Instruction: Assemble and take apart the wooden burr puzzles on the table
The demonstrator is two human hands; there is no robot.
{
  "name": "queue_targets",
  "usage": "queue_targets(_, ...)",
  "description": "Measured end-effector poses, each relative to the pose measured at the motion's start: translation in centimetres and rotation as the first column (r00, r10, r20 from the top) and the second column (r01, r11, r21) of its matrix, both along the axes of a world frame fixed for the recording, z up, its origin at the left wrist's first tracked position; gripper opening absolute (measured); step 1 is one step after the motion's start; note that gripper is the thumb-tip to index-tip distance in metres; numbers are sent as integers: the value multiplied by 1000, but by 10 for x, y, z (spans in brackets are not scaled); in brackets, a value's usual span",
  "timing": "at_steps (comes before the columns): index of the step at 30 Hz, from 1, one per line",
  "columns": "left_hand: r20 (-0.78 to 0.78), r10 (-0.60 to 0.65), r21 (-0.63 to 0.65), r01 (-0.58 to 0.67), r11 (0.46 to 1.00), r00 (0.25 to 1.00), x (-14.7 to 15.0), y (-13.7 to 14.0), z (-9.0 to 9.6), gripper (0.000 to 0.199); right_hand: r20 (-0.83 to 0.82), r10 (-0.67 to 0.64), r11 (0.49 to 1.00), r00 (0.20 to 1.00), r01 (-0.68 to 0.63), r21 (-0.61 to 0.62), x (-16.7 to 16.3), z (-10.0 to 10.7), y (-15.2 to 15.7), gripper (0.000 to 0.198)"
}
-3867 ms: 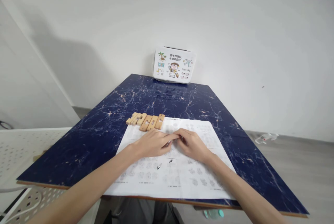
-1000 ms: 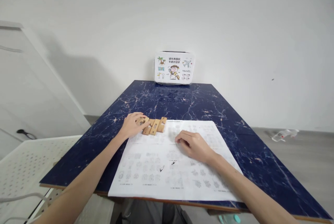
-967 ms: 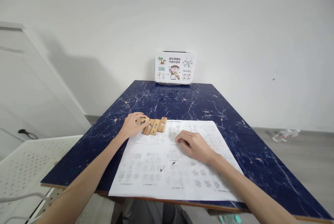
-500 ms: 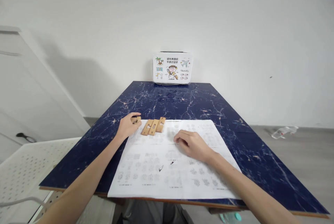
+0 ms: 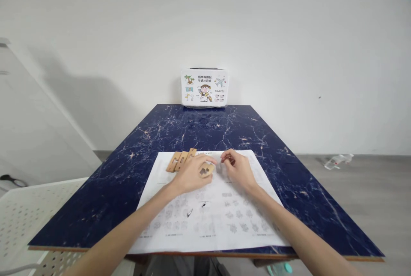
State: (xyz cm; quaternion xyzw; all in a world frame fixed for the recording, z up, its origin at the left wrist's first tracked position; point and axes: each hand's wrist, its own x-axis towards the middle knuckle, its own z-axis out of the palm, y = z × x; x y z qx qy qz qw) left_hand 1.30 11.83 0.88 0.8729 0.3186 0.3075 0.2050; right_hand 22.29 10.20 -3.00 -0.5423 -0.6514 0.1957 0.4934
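Note:
My left hand (image 5: 191,176) grips some notched wooden puzzle pieces (image 5: 206,170) between thumb and fingers, over the printed paper sheet (image 5: 205,241). How many pieces it holds is hard to make out. Just right of it is my right hand (image 5: 239,168), fingers bent and a gap between thumb and forefinger, with nothing visible in it. Behind the left hand, three flat wooden puzzle pieces (image 5: 174,161) with cut-outs and numbers lie side by side on the sheet's far left part. The left hand partly covers them.
The sheet lies on a blue marbled table (image 5: 205,130). A white cartoon case (image 5: 204,87) stands at the far edge against the wall. A white perforated surface (image 5: 22,211) is at the left. A clear bottle (image 5: 338,161) lies on the floor at the right.
My left hand has come right from the sheet's far left edge, bringing the wooden puzzle pieces to the middle. My right hand has lifted slightly and turned toward it. The view has shifted slightly.

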Motion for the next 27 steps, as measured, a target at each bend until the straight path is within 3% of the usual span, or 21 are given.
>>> queue_targets(3, 15, -18, -27, 19, 999, 1000, 19, 0, -13, 45, 4, -15, 1000, 1000, 15, -22, 4, -2, 3, 19)
queue_targets(8, 40, 155, -89, -151, 985, 987, 24, 1, -20, 37, 57, 68, 997, 996, -65, -43, 4, -7, 6, 22)
queue_targets(14, -137, 92, -202, -119, 972, 986, -5, -7, -7, 70, 90, 182, 983, 979, -179, -41, 0, 0, 1, 16)
queue_targets(16, -197, 53, -194, -92, 977, 979, -18, -7, -3, 76, 144, 231, 973, 962, -232, -15, -1, 3, -2, 20)
queue_targets(21, -339, 47, -109, -89, 990, 940, -42, 1, -1, 76, 304, 309, 945, 901, -327, 8, -1, 3, -5, 53)
queue_targets(27, -409, 25, -54, -52, 997, 912, -54, 16, -7, 90, 365, 313, 939, 877, -343, 18, 1, -1, -4, 55)
